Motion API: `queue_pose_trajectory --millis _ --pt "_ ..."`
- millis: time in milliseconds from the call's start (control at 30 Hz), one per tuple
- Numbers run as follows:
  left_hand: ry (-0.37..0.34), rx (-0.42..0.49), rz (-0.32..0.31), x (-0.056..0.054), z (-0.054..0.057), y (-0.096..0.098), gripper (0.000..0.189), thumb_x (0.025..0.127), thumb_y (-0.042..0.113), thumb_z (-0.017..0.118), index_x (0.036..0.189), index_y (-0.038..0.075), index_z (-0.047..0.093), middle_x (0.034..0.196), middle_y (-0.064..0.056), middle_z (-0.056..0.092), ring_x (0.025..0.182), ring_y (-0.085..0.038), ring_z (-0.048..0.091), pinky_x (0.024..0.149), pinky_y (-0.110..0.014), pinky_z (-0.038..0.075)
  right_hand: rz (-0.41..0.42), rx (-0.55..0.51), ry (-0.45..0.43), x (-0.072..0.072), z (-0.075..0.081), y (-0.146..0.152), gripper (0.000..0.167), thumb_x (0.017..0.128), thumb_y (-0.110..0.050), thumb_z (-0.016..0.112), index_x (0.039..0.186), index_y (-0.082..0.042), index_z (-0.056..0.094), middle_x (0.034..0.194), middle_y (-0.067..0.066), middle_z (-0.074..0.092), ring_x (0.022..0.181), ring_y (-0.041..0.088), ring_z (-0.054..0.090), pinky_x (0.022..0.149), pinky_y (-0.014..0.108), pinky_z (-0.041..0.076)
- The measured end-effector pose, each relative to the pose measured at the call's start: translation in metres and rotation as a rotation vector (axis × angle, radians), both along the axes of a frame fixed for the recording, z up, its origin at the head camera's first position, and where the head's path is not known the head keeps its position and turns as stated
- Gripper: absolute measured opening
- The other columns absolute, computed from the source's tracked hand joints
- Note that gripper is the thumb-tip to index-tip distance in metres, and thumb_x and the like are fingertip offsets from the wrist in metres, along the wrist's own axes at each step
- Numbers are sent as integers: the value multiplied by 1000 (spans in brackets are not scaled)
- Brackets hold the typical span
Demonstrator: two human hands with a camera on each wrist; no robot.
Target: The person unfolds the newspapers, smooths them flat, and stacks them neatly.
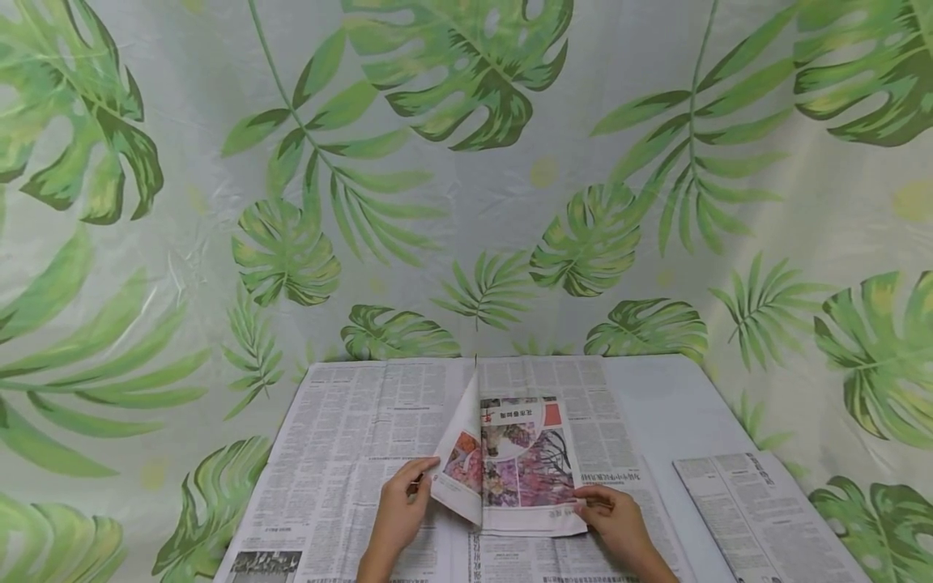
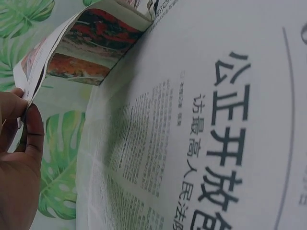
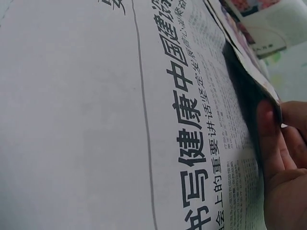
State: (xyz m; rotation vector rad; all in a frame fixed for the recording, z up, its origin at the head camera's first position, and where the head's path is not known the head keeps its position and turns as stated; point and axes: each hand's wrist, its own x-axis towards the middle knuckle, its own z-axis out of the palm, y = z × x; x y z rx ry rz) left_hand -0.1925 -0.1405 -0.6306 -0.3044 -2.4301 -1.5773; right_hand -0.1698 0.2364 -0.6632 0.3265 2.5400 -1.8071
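Observation:
A folded newspaper sheet with colour flower photos lies near the middle of the table in the head view. Its left flap is lifted and stands at a slant, with the fold running down the centre. My left hand pinches the outer edge of that flap between thumb and fingers; the left wrist view shows the flap's underside with more colour pictures. At the lower right corner of the sheet, my right hand pinches the edge, raised slightly off the printed paper beneath, as the right wrist view shows.
Open newspaper pages cover most of the white table, whose bare surface shows at the right. A folded newspaper stack rests at the right front. Behind the table hangs a leaf-patterned curtain.

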Motion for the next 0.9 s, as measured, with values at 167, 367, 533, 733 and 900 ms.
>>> queue_pose_trajectory --millis 167,367,533,733,900 --pt "28 -2 37 1 -3 -6 35 97 -2 66 126 18 73 127 0 71 96 -11 68 78 -23 59 15 5 13 1 -1 4 23 85 -4 82 108 -1 77 113 16 75 88 11 75 68 24 60" --pt "28 9 60 4 -4 -13 35 96 -4 66 126 14 73 129 -3 71 97 -11 68 78 -22 59 -11 54 14 2 -2 9 22 85 -7 83 106 -5 78 117 16 75 98 23 76 71 26 61" --pt "3 -2 82 6 -5 -20 35 97 -3 65 127 14 73 129 -3 70 97 -11 67 79 -22 59 -13 79 4 2 -5 13 21 85 -8 83 106 -6 78 116 14 75 101 24 75 72 25 60" --pt "-10 -13 103 9 -11 -25 35 96 -4 66 127 12 73 130 -5 70 96 -12 69 77 -22 59 -18 85 -2 5 -6 17 23 85 -9 83 107 -6 78 113 13 76 94 15 74 70 23 59" --pt "7 -9 120 11 -16 -27 35 94 -5 67 125 11 73 128 -7 71 92 -11 69 76 -22 59 -23 55 -11 7 -7 21 23 85 -7 82 108 -3 77 111 14 76 89 14 75 67 25 59"
